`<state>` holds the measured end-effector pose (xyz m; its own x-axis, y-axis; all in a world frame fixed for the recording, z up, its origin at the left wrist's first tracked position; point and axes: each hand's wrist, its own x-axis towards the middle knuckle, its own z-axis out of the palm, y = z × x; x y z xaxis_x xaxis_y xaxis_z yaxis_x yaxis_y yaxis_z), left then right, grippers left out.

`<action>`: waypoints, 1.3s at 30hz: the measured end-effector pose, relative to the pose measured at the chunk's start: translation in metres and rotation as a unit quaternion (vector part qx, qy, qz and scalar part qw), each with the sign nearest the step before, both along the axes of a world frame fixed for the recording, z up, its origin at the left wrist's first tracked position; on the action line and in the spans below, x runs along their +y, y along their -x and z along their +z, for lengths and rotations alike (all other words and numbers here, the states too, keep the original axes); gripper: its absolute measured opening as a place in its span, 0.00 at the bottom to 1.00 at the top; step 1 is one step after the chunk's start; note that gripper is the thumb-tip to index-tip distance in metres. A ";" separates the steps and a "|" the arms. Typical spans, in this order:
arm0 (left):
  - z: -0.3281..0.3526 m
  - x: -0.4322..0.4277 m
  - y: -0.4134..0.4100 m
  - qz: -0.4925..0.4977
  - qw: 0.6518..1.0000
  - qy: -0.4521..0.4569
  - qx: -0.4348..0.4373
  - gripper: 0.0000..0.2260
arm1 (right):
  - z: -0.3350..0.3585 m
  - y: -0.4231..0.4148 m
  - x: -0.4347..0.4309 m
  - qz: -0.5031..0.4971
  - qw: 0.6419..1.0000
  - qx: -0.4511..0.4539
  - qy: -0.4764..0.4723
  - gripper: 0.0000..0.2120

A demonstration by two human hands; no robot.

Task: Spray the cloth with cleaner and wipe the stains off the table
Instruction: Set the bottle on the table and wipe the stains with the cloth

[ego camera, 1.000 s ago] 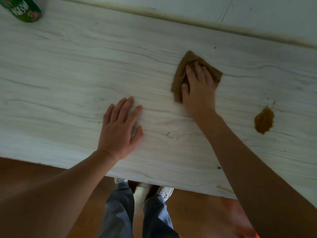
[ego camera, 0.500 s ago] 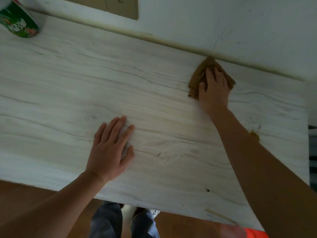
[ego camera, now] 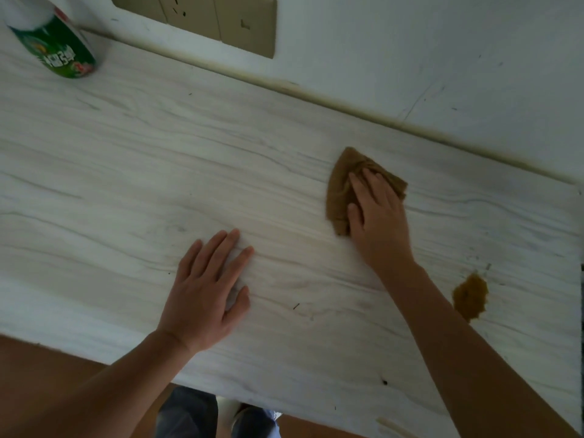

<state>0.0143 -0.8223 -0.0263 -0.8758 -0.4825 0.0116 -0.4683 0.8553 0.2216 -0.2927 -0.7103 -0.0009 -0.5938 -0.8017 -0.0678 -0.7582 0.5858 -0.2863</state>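
A folded brown cloth (ego camera: 339, 188) lies on the pale wood-grain table (ego camera: 126, 172), right of centre. My right hand (ego camera: 377, 216) presses flat on the cloth, covering its right half. A brown stain (ego camera: 470, 297) marks the table to the right of my right forearm, apart from the cloth. My left hand (ego camera: 207, 292) rests palm down on the bare table near the front edge, fingers apart, holding nothing. The green and white cleaner bottle (ego camera: 55, 42) stands at the far left corner, out of reach of both hands.
The table's back edge meets a white wall with a beige socket panel (ego camera: 218, 20). The front edge runs diagonally across the bottom; below it are a brown floor and my legs (ego camera: 189, 415). Small dark specks dot the table at the right.
My right hand has pulled the cloth back from the wall edge toward the table's middle. The stain, hidden by my forearm half a second ago, shows again. My left hand stayed planted.
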 end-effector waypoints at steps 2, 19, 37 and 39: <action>0.000 0.000 0.000 0.002 1.000 0.000 -0.001 0.28 | 0.001 0.025 -0.008 -0.051 0.999 0.006 -0.013 0.25; 0.000 0.001 0.000 0.003 1.000 0.005 -0.023 0.28 | -0.004 -0.068 -0.133 0.157 0.987 -0.019 0.037 0.24; 0.002 0.000 0.001 0.001 1.000 0.014 0.002 0.27 | -0.004 -0.075 0.029 -0.121 0.992 -0.029 0.028 0.26; 0.002 0.001 0.001 0.004 1.000 0.010 -0.008 0.27 | -0.005 -0.064 0.012 -0.109 0.993 -0.020 0.028 0.26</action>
